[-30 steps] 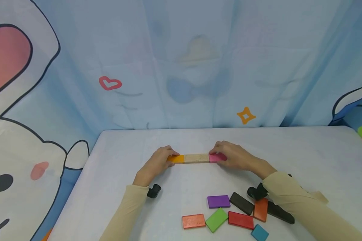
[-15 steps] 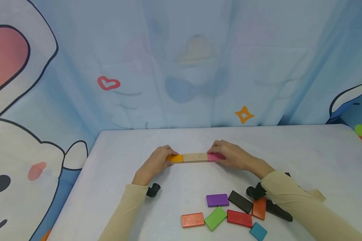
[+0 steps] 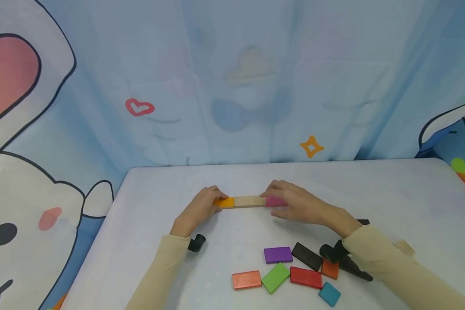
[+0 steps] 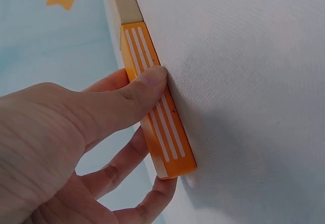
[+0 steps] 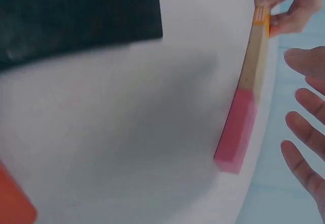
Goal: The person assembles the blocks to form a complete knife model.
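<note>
Three domino-like blocks lie end to end in a row near the table's back: an orange one (image 3: 226, 203) at the left, a plain wooden one (image 3: 249, 201) in the middle and a pink one (image 3: 274, 201) at the right. My left hand (image 3: 197, 212) pinches the orange block; the left wrist view shows the thumb (image 4: 144, 87) across its white-striped side and fingers behind it. Spread around the pink block without gripping it is my right hand (image 3: 306, 207). In the right wrist view its fingers (image 5: 304, 130) stand apart from the pink block (image 5: 236, 132).
Nearer the front right lie loose blocks: purple (image 3: 278, 255), black (image 3: 307, 256), green (image 3: 276, 277), red (image 3: 306, 277), coral (image 3: 246, 280), blue (image 3: 329, 294) and orange-red (image 3: 330, 269). A wooden block (image 3: 404, 247) shows beyond my right sleeve. A printed curtain (image 3: 217, 86) hangs behind the table.
My right hand has loosened from the pink block, its fingers spreading and the thumb dropping toward me. The left hand keeps its pinch on the orange block.
</note>
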The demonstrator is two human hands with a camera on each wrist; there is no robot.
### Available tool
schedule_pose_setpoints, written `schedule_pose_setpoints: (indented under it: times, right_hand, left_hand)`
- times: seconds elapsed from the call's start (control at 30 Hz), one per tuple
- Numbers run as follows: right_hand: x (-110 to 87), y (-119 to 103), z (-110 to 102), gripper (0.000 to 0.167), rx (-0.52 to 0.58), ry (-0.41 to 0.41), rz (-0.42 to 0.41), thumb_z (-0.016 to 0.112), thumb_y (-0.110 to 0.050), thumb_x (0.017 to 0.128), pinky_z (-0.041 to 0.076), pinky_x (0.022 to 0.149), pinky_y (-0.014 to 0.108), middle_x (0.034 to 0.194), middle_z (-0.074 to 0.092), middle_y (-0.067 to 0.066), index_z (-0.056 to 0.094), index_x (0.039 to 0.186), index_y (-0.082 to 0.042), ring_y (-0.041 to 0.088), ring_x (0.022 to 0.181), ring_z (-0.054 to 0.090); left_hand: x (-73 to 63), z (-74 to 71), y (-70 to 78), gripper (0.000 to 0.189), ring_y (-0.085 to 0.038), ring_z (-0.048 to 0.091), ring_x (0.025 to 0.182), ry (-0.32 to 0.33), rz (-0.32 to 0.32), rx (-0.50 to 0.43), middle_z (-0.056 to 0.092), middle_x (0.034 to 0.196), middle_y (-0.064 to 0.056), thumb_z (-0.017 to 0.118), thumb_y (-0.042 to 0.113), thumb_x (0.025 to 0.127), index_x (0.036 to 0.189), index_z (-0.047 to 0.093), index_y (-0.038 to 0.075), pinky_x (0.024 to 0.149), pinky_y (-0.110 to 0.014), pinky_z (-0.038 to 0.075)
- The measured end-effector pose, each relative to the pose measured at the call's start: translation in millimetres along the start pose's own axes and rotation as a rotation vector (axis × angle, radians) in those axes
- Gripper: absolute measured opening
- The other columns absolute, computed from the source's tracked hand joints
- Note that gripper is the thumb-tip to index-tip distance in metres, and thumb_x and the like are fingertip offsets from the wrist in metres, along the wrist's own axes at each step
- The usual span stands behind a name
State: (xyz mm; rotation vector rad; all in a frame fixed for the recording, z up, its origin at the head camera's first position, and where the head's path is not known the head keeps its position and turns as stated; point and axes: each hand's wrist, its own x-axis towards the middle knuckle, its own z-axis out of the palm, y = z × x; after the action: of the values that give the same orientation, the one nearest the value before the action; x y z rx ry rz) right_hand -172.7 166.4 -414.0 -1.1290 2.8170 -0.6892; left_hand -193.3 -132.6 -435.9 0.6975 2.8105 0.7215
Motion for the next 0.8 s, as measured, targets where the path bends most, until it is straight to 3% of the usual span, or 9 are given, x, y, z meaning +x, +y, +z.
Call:
schedule_pose_setpoints:
  times: [0.27,0.5,0.8]
  right_hand:
    - [-15.2,-30.0,0.8,0.038,0.018,-0.156,-0.077,0.088,-0.015,0.086,0.060,0.092,0.039,0.117,0.062,0.000,0.075,0.122,-0.011,0.019,0.106,0.062]
    - [-30.5,-44.2,5.2,0.038,0.065,-0.310,-0.067,0.087,-0.019,0.088,0.059,0.095,0.037,0.116,0.061,-0.008,0.075,0.123,-0.018,0.014,0.111,0.061]
    - [-44.2,-41.5,14.2,0.041,0.114,-0.364,-0.057,0.086,-0.015,0.086,0.059,0.092,0.030,0.115,0.060,-0.010,0.074,0.125,-0.017,0.006,0.106,0.056]
  left_hand:
    - [1.1,0.2,-0.5,0.035,-0.031,0.062,0.117,-0.006,0.000,0.008,0.069,0.120,-0.011,0.078,-0.002,0.091,0.126,0.074,0.002,0.109,-0.045,0.050]
    - [2.5,1.7,-1.4,0.035,-0.031,0.061,0.117,-0.009,0.011,0.016,0.069,0.121,-0.010,0.078,-0.001,0.092,0.126,0.074,0.002,0.108,-0.044,0.050]
    - [0.6,-0.4,-1.1,0.034,-0.032,0.062,0.117,-0.002,0.006,-0.015,0.069,0.120,-0.011,0.078,-0.003,0.091,0.125,0.074,0.001,0.108,-0.044,0.050]
